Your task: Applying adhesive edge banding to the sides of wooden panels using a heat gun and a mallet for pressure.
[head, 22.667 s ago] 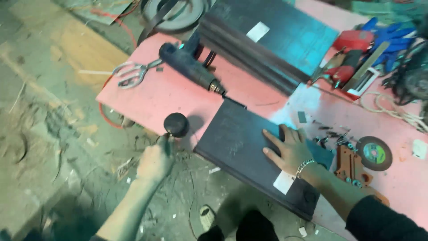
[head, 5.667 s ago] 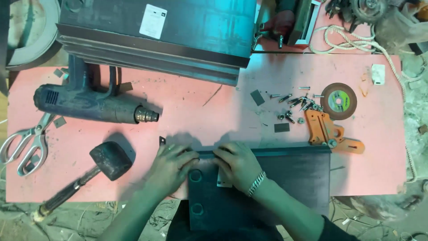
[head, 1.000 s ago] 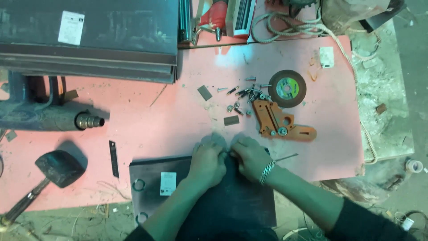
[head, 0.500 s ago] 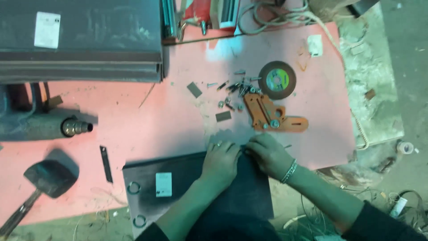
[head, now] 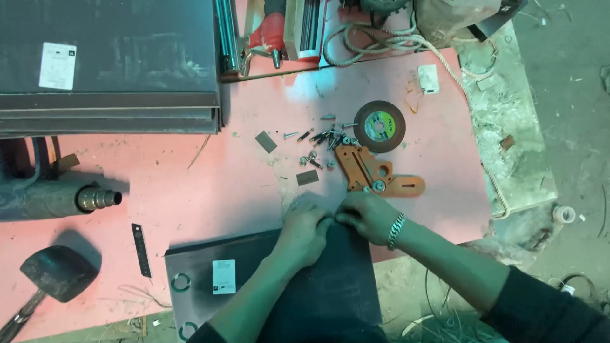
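Both hands meet at the far edge of a dark flat panel (head: 318, 286) that lies at the 6 o'clock side of the pink surface (head: 210, 184) and overhangs its near edge. The left hand (head: 305, 232) is curled narrow, fingers bent down onto the panel's top corner; the right hand (head: 368, 216), with a bead bracelet at the wrist, is pinched small against the left fingertips. Whether anything sits between the fingers I cannot tell.

At 12 o'clock from the hands lies an orange metal bracket (head: 372, 174), just beyond the right knuckles, with a cutting disc (head: 380, 126) and a scatter of screws (head: 321, 140) farther out. At 9 o'clock a heat gun nozzle (head: 95, 199) points inward; a rubber mallet (head: 54, 276) lies at 8 o'clock, a thin dark strip (head: 141, 249) beside the panel. A stack of dark panels (head: 108, 63) fills 10 o'clock.

Compared with half a second ago, the hands have stayed joined on the same corner, and the panel and bracket keep their places; only the view has drifted slightly.
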